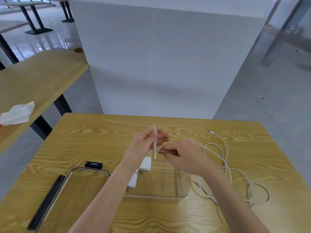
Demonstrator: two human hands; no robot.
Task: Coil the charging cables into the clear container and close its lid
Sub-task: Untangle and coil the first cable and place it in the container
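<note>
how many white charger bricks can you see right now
2: both chargers lie at the container's left end, one farther, one nearer, partly behind the left forearm. More could be hidden there.

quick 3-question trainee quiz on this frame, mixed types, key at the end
1. True or false: the lid is already closed on the clear container.
2. Which hand holds the folded loop of white cable upright? A) left hand B) right hand C) neither
3. Fill in: the white charger bricks lie at the container's ____ end, as the camera sees it.

Key
1. False: the lid lies on the table, left of the container.
2. A: the right hand pinches a strand lower down.
3. Left. A second loose cable lies on the table to the right.
</note>
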